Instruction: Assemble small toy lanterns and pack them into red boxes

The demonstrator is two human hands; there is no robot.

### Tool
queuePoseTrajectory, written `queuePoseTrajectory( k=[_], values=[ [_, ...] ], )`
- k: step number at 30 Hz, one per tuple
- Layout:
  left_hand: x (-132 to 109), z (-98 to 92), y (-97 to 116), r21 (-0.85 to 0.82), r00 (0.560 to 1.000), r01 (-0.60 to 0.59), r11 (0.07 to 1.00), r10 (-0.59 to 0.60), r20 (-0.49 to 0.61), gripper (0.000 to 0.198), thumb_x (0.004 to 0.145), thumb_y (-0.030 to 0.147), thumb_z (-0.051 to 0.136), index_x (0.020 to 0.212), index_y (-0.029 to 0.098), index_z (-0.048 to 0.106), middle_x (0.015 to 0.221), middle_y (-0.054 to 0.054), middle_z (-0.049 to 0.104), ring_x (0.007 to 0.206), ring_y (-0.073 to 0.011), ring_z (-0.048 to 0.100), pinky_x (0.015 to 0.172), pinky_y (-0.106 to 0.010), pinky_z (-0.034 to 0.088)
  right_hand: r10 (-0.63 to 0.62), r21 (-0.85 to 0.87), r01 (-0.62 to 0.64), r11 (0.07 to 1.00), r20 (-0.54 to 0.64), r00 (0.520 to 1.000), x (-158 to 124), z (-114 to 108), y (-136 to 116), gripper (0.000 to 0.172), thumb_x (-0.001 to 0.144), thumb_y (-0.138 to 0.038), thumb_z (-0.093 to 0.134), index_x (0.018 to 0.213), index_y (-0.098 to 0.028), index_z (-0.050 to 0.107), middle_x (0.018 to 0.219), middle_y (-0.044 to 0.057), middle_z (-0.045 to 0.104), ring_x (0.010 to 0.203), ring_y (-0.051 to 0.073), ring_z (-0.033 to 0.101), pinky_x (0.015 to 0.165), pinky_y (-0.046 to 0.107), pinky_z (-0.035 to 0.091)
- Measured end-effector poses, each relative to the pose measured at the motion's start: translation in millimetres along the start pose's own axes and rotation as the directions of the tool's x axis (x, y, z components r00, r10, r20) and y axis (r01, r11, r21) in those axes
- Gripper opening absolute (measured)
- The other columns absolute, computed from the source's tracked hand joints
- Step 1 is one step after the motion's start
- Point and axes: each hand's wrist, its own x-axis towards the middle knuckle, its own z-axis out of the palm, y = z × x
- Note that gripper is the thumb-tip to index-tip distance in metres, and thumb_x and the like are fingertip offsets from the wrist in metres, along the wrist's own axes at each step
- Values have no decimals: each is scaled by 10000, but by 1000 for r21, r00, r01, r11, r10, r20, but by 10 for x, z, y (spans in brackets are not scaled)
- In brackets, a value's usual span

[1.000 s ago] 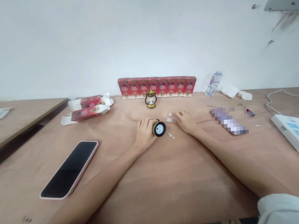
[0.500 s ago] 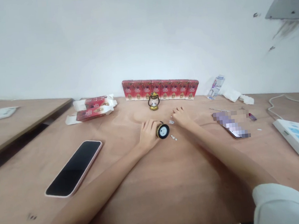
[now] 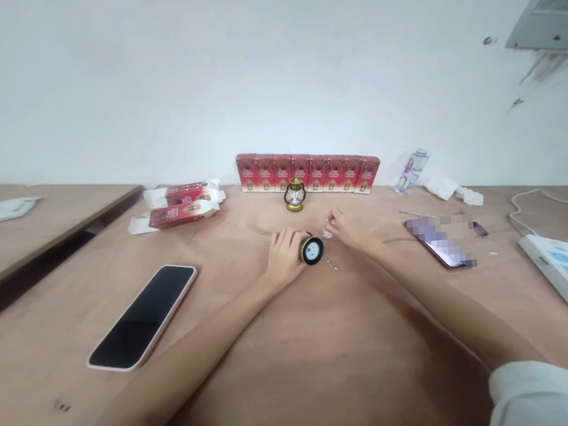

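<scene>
My left hand (image 3: 285,256) is wrapped round a small lantern (image 3: 312,250) lying on its side, its round black-rimmed base with a white disc turned toward me. To the right of it my right hand (image 3: 344,227) is raised just above the table, thumb and fingers pinched together; whether anything sits between them I cannot make out. Below its fingertips lie tiny pale pieces (image 3: 327,234), and several more small bits (image 3: 332,264) lie beside the lantern's base. A second gold and black lantern (image 3: 295,195) stands upright beyond my hands.
Red boxes (image 3: 318,173) stand in a row against the wall. Opened red boxes (image 3: 183,212) lie at the left, near a phone (image 3: 143,317). At the right are another phone (image 3: 437,242), a clear bottle (image 3: 412,170), crumpled tissue (image 3: 442,188) and a power strip (image 3: 566,273) with its cable.
My right hand has drawn its fingers together into a pinch and turned slightly over the small pieces. My left hand keeps the lantern in much the same place; the view has shifted a little.
</scene>
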Motion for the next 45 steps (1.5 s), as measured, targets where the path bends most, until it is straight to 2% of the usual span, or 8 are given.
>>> queuePoseTrajectory(
  k=[3, 5, 7, 15, 21, 32, 39, 45],
  values=[
    [4, -8, 5, 4, 1000, -1, 1000, 1, -1, 219, 806, 271, 541, 998, 166, 529, 969, -87, 631, 896, -235, 551, 751, -349, 354, 202, 502, -134, 855, -83, 976, -137, -22, -150, 108, 827, -281, 500, 773, -189, 520, 722, 12, 615, 676, 160, 579, 646, 284, 437],
    [4, -4, 4, 3, 1000, -7, 1000, 7, -16, 209, 812, 271, 540, 990, 162, 528, 968, -86, 632, 898, -232, 553, 748, -346, 352, 239, 656, -115, 746, -102, 966, -235, -64, -269, 141, 795, -305, 535, 710, -203, 485, 674, -14, 593, 638, 146, 568, 627, 275, 439],
    [2, 5, 0, 2, 1000, -12, 1000, 12, -28, 208, 818, 285, 543, 984, 161, 527, 962, -82, 635, 892, -229, 555, 743, -343, 350, 201, 704, -44, 709, -142, 969, -333, -135, -383, 142, 779, -298, 553, 695, -210, 480, 663, -25, 583, 625, 135, 559, 614, 264, 438],
    [-4, 22, -19, 33, 1000, 25, 999, -25, 2, 240, 816, 331, 551, 991, 168, 535, 962, -83, 627, 895, -232, 548, 745, -345, 356, -165, 369, 260, 892, -270, 949, -560, -341, -614, 99, 828, -160, 523, 774, -202, 595, 731, 19, 656, 662, 138, 611, 644, 252, 473],
    [2, 12, -6, 76, 997, 69, 995, -70, 19, 251, 817, 327, 550, 1004, 160, 540, 976, -90, 622, 905, -241, 546, 752, -351, 353, -322, 108, 390, 914, -388, 863, -516, -276, -607, 193, 891, -152, 459, 919, -164, 650, 797, 72, 679, 731, 172, 637, 684, 285, 511],
    [11, 8, 12, 149, 988, 125, 981, -136, 71, 236, 803, 304, 543, 994, 166, 544, 973, -91, 611, 909, -255, 540, 748, -363, 343, -428, -66, 463, 884, -513, 744, -491, -215, -612, 214, 895, -103, 465, 1061, -137, 597, 889, 94, 709, 765, 187, 650, 724, 299, 517],
    [10, -2, 20, 155, 988, 118, 981, -132, 79, 234, 805, 309, 537, 987, 161, 539, 960, -92, 610, 908, -256, 540, 743, -363, 339, -366, 109, 456, 883, -447, 816, -497, -264, -569, 180, 892, -106, 471, 958, -160, 630, 835, 77, 702, 780, 178, 650, 735, 301, 528],
    [15, -3, 24, 143, 990, 109, 984, -121, 78, 240, 808, 324, 544, 984, 160, 539, 959, -89, 613, 899, -251, 543, 737, -358, 335, -389, 118, 486, 866, -452, 803, -491, -285, -556, 219, 897, -81, 434, 947, -167, 628, 842, 74, 705, 800, 168, 652, 741, 298, 528]
  ],
)
